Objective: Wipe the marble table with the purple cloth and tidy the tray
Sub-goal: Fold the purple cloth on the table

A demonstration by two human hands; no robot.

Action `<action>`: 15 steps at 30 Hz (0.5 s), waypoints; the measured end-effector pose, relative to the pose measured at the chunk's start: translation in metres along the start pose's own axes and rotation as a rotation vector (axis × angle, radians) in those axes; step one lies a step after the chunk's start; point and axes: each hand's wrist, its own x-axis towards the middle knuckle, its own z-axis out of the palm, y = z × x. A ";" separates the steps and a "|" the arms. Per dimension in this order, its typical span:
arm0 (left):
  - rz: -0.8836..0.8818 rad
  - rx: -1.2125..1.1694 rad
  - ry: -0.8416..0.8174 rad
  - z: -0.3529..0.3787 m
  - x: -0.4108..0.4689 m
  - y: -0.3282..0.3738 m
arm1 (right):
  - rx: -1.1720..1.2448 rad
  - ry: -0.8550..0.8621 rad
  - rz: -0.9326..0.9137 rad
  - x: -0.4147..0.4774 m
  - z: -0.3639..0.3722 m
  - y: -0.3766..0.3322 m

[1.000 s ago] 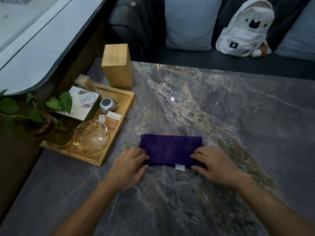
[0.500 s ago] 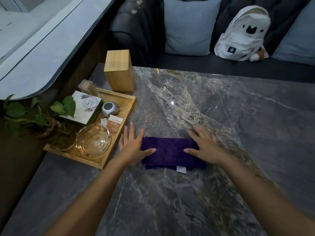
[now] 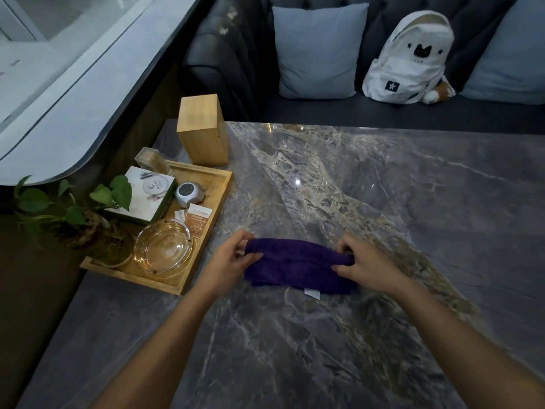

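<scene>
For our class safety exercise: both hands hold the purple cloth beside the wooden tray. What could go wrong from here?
1. The left hand works close to the tray; a wide wipe could knock the glass ashtray inside it.
2. The wooden box stands upright by the table edge; a sweep could topple it.
3. The cloth, pinched by the right hand too, is bunched and may wipe unevenly.

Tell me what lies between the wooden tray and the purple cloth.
Head view: only the left hand, pinching the folded purple cloth, over bare marble beside the wooden tray.
</scene>
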 end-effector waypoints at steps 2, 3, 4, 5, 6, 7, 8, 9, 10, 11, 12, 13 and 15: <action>0.051 0.037 0.021 0.002 0.000 0.010 | 0.065 0.015 0.001 -0.012 -0.001 0.003; 0.074 0.063 0.024 0.003 0.000 0.016 | 0.103 0.032 0.008 -0.018 -0.002 0.004; 0.092 0.092 0.021 0.005 0.001 0.022 | 0.137 0.058 0.021 -0.025 -0.003 0.006; 0.108 0.114 0.005 0.008 0.002 0.029 | 0.173 0.092 0.031 -0.032 -0.004 0.009; 0.125 0.122 -0.018 0.012 0.002 0.038 | 0.213 0.132 0.039 -0.040 -0.004 0.011; 0.139 0.119 -0.040 0.017 0.003 0.046 | 0.254 0.173 0.054 -0.049 -0.005 0.014; 0.150 0.111 -0.059 0.023 0.005 0.055 | 0.296 0.209 0.075 -0.057 -0.005 0.018; 0.157 0.101 -0.077 0.031 0.006 0.064 | 0.339 0.236 0.106 -0.066 -0.005 0.022; 0.162 0.087 -0.099 0.039 0.008 0.071 | 0.382 0.255 0.138 -0.076 -0.005 0.026; 0.162 0.075 -0.132 0.048 0.010 0.077 | 0.421 0.275 0.171 -0.086 -0.004 0.032; 0.157 0.068 -0.171 0.058 0.012 0.082 | 0.457 0.304 0.200 -0.096 -0.003 0.037; 0.151 0.070 -0.210 0.068 0.013 0.086 | 0.493 0.346 0.227 -0.107 -0.002 0.042; 0.138 0.073 -0.281 0.089 0.016 0.092 | 0.552 0.422 0.284 -0.129 -0.002 0.052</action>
